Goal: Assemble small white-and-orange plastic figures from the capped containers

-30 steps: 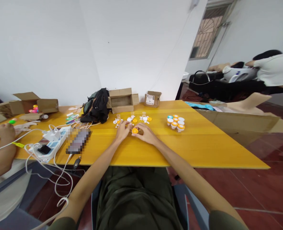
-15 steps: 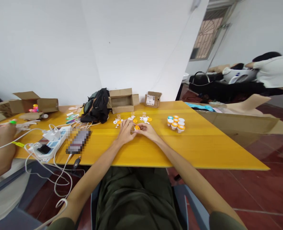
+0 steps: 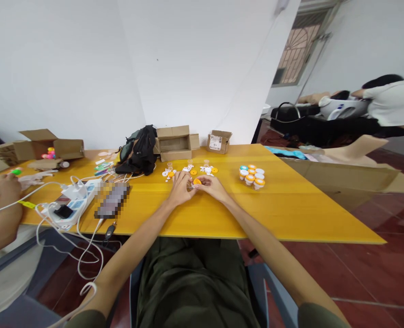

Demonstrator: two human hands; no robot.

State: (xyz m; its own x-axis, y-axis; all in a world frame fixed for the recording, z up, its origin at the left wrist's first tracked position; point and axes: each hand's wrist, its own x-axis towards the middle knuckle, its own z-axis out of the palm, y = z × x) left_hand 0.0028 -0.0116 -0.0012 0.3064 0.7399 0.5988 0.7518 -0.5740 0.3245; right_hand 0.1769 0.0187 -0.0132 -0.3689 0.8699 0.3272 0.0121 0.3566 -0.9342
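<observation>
Above the yellow table (image 3: 290, 207), my left hand (image 3: 181, 187) and right hand (image 3: 214, 187) sit closer together than a second ago, so their pieces now seem to meet. Between them, my right fingers pinch a bright, round orange cap (image 3: 196, 181); my left curls at a clear piece (image 3: 189, 185), how tightly I cannot tell.

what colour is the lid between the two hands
The lid is orange, seen in the head view.
</observation>
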